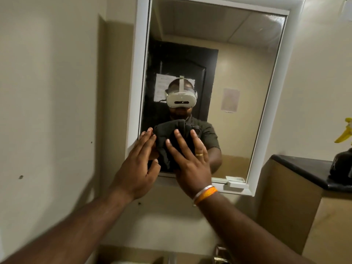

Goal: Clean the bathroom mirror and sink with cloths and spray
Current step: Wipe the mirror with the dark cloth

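Note:
A white-framed mirror [238,63] hangs on the beige wall straight ahead. A dark cloth [163,141] lies flat against its lower left part. My right hand [188,161] presses the cloth onto the glass with straight, spread fingers. My left hand [137,164] is beside it at the mirror's lower left corner, fingers straight, its fingertips touching the cloth's left edge. A metal tap [221,254] shows at the bottom edge; the sink itself is mostly out of view.
A dark countertop [304,168] juts out at the right, with a dark object and a yellow item [344,132] on it. A small white catch [236,184] sits on the mirror's bottom frame. Bare wall lies to the left.

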